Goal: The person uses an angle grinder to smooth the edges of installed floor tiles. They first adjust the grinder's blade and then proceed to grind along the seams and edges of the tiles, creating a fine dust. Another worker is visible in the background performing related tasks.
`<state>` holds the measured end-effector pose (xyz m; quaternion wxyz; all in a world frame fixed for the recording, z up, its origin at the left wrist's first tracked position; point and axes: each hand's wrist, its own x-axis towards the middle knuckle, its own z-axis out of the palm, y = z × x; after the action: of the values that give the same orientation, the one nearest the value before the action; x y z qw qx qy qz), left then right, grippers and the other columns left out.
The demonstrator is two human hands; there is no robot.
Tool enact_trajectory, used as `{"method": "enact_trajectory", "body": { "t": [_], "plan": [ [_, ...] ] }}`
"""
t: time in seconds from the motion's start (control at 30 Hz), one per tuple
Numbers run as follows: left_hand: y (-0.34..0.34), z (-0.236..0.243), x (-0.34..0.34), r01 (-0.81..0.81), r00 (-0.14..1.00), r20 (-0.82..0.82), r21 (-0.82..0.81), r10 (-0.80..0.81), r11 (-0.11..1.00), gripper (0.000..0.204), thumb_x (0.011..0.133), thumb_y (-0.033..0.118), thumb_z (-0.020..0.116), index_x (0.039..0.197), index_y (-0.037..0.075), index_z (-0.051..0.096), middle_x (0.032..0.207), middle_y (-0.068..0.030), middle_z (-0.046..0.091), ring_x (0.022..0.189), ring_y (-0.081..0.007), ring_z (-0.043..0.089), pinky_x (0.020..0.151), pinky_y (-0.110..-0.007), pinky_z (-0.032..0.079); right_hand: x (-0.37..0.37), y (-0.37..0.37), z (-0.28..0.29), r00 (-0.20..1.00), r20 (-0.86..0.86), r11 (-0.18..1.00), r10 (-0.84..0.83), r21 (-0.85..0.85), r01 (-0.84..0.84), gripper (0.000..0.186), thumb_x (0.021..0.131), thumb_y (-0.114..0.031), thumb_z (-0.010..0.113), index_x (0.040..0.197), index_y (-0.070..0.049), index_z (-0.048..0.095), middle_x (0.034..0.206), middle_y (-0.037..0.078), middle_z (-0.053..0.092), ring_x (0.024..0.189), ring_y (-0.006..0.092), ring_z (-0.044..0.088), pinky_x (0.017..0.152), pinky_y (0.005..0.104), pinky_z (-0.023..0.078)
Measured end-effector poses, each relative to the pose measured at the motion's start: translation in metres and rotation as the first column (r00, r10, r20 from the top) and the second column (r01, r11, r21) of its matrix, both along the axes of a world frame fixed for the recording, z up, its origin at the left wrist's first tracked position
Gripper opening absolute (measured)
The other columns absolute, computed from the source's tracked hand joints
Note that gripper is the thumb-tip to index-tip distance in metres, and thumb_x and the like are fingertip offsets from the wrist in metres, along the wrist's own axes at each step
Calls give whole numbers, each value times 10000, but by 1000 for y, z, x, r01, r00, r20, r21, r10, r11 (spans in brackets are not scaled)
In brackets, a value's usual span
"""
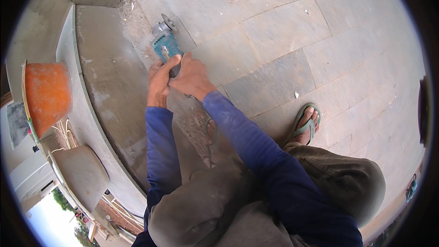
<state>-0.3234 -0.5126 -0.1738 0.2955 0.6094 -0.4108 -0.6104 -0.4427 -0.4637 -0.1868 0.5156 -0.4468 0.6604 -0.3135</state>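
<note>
A teal angle grinder is held out in front of me, its metal head and round disc pointing away, near the edge of the stone paving. My left hand is wrapped round the rear part of the body from the left, thumb laid along it. From the right, my right hand closes on the dark rear end of the same tool. The fingers of both hands meet there and partly cover the grip. Below the hands a cord shows in part. Whether the disc touches the stone, I cannot tell.
Grey stone slabs spread ahead and to the right, with small chips on them. A dusty, broken strip runs beside a smooth cement surface and a curved low wall. Orange and grey containers stand at left. My sandalled foot rests on the slabs.
</note>
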Motion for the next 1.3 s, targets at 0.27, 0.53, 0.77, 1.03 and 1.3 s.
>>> {"method": "enact_trajectory", "body": {
  "t": [0.27,0.53,0.77,1.03,1.3],
  "plan": [
    [-22,-13,-2,46,999,-16,34,-46,998,404,854,165,813,1127,-77,639,1027,-127,707,849,-168,696,738,-290,563,-6,-17,-6,999,18,999,-30,14,29,764,667,-280,856,1177,140,472,952,292,700,933,425,723,869,438,585],
    [-31,-15,-7,55,998,-7,45,-54,997,432,850,181,816,1144,-80,637,1025,-123,710,850,-169,699,739,-288,564,-8,-26,-14,998,36,999,-46,11,45,768,666,-252,852,1194,152,467,962,309,696,941,432,720,876,442,583],
    [-36,-21,-4,54,999,-6,61,-54,997,413,867,170,799,1152,-81,638,1033,-120,710,847,-165,696,730,-280,558,-8,-29,-17,999,19,999,-48,7,48,769,665,-252,854,1192,160,474,966,305,698,942,431,719,874,444,582],
    [-35,-21,-6,59,998,-12,68,-58,996,429,865,163,800,1165,-90,626,1046,-126,707,871,-171,698,744,-280,560,-8,-28,-20,997,33,997,-73,-5,73,751,662,-229,853,1182,165,481,951,308,698,936,437,717,860,446,584],
    [-31,-23,-7,35,999,4,55,-35,998,443,850,163,810,1160,-93,623,1043,-135,701,861,-183,697,732,-291,565,-8,-25,-21,991,98,996,-86,-20,88,712,646,-224,855,1133,148,493,922,298,697,914,437,718,837,445,582]
  ]
}}
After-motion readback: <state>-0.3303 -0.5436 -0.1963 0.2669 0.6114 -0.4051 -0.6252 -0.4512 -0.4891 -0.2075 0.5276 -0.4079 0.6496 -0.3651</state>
